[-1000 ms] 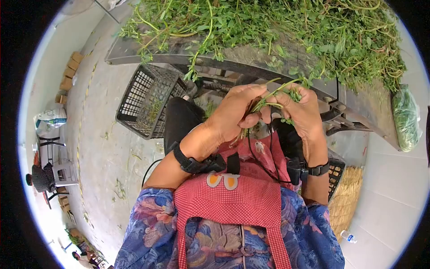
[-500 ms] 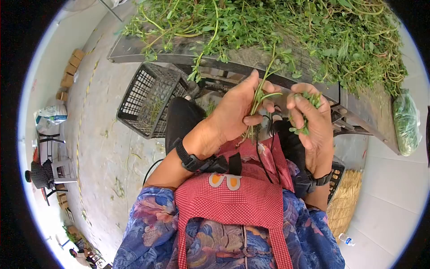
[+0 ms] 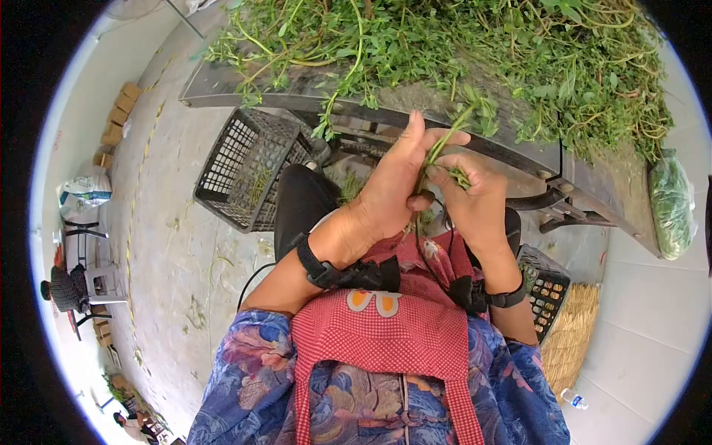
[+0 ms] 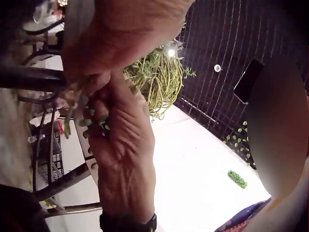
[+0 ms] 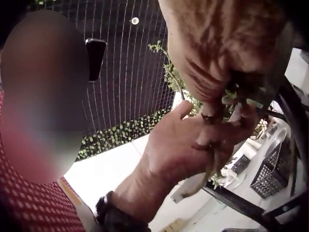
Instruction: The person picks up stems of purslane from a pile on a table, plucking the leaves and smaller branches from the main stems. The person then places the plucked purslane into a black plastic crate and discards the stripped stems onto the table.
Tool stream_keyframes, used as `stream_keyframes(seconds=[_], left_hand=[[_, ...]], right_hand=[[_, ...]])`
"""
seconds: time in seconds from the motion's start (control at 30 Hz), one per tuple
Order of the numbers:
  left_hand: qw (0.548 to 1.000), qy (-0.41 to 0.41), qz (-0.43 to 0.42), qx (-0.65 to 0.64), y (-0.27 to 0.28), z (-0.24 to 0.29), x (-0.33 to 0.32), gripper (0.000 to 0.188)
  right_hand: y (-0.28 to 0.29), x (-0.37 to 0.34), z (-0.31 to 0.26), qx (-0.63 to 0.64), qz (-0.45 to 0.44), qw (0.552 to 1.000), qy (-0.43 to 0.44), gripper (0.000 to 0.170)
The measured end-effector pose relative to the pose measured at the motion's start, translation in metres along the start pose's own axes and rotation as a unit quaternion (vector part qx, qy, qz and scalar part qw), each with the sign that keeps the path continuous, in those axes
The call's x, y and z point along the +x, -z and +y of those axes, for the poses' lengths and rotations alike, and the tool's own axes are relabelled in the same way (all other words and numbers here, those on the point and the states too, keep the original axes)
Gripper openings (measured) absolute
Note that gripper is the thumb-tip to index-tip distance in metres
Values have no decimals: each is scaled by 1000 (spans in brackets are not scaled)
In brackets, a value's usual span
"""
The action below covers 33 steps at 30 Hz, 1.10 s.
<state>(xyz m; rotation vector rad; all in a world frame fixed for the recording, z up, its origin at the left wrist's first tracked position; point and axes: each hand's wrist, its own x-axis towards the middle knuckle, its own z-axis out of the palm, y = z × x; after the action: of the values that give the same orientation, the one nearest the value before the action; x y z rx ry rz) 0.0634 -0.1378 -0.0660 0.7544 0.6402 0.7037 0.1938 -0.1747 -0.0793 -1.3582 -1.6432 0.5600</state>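
Note:
My left hand (image 3: 386,182) grips a small bunch of leafy green stems (image 3: 450,135), thumb pointing up, above my lap. Meeting it from the other side, my right hand (image 3: 478,204) pinches at the stems with thumb and fingertips. Short leafy sprigs (image 3: 460,176) are tucked within the right hand's curled fingers. In the right wrist view, stem ends (image 5: 212,166) hang below the left palm. Beyond both hands, a large heap of the same greens (image 3: 423,52) covers the table top.
The dark table edge (image 3: 282,99) runs just past my hands. A black plastic crate (image 3: 230,163) with some greens stands on the floor at left, another crate (image 3: 545,285) at right. A plastic bag of greens (image 3: 671,204) leans at the table's right end.
The right hand drew away rightward with leafy sprigs in it, then came back to the stems in the left hand. The left hand kept its hold throughout.

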Motion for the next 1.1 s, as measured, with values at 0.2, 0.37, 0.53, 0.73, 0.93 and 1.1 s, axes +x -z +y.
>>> stream_keyframes(seconds=[0.2,0.37,0.53,0.73,0.93,1.1], left_hand=[[1000,6,-7,-13,9,-1,-1,71],[998,-10,34,50,10,0,-4,50],[990,-57,25,126,17,-3,-9,31],[971,-117,12,208,22,-3,-11,31],[951,-164,6,263,15,-3,-20,31],[929,-241,22,280,17,3,-21,33]], right_hand=[[21,4,7,365,-21,903,-226,8],[55,10,20,590,30,783,-192,10],[69,13,27,542,69,814,-199,20],[57,19,14,126,60,983,-117,23],[47,27,16,-103,25,992,66,20],[38,16,20,-102,43,990,85,12]])
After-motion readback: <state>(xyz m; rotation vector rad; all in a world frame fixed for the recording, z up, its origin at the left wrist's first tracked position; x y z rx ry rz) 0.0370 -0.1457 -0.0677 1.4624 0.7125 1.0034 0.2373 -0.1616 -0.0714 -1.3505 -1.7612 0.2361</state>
